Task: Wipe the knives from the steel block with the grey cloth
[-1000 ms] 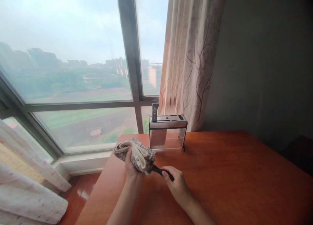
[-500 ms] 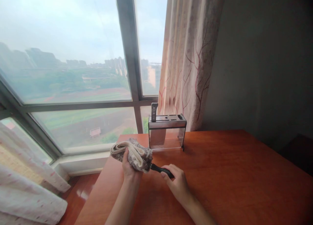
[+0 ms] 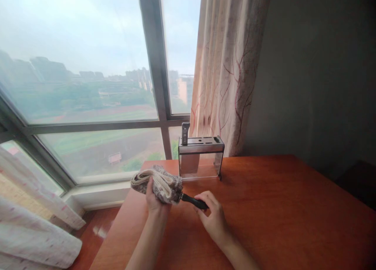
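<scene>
My left hand (image 3: 153,199) grips a folded grey and cream cloth (image 3: 158,183) that is wrapped around the blade end of a knife. Only the knife's black handle (image 3: 192,201) shows, sticking out to the right of the cloth. My right hand (image 3: 214,217) holds that handle by the fingertips, just above the orange-brown wooden table (image 3: 279,215). Behind my hands stands a clear knife holder (image 3: 201,157) with a metal slotted top. One knife (image 3: 185,133) with a dark handle sits in its left slot.
A large window (image 3: 88,86) with a grey frame runs along the table's far and left side. A patterned curtain (image 3: 229,66) hangs behind the knife holder. A dark wall is at the right. Pale fabric (image 3: 32,231) lies at the lower left, off the table.
The cloth and my left hand have shifted slightly left and toward the window. More of the black handle shows outside the cloth. My right hand stays on the handle.
</scene>
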`<state>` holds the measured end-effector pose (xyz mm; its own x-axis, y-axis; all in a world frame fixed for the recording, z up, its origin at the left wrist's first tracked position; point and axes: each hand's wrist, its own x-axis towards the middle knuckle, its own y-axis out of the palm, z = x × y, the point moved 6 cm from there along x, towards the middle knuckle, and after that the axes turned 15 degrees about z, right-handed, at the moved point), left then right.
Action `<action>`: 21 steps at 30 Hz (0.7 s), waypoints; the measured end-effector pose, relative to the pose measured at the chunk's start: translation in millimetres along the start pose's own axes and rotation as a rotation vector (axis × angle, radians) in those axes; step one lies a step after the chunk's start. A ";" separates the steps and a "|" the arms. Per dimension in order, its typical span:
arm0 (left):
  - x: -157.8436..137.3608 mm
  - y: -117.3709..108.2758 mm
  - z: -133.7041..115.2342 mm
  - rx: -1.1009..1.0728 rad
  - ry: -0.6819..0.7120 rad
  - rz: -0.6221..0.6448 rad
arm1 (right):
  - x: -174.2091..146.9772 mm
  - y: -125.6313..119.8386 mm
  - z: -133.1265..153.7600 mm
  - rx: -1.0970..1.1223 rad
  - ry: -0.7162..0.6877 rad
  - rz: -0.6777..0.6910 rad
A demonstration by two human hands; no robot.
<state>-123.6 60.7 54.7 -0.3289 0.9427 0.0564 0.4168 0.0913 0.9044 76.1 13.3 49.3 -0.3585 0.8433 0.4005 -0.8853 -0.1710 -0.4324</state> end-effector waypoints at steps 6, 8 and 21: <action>-2.4 -1.4 8.2 -0.024 -0.026 -0.021 | -0.4 -1.0 -5.2 -0.021 0.002 -0.006; -3.9 -0.5 12.2 -0.015 -0.039 -0.011 | -0.2 -0.6 -7.1 -0.011 0.025 0.012; -6.9 1.9 12.0 -0.017 -0.043 -0.040 | 2.1 2.9 -4.0 0.003 -0.005 0.030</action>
<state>-110.4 58.2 51.0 -0.3082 0.9513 0.0023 0.3896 0.1240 0.9126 73.9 16.7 45.7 -0.3868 0.8350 0.3913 -0.8749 -0.1983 -0.4418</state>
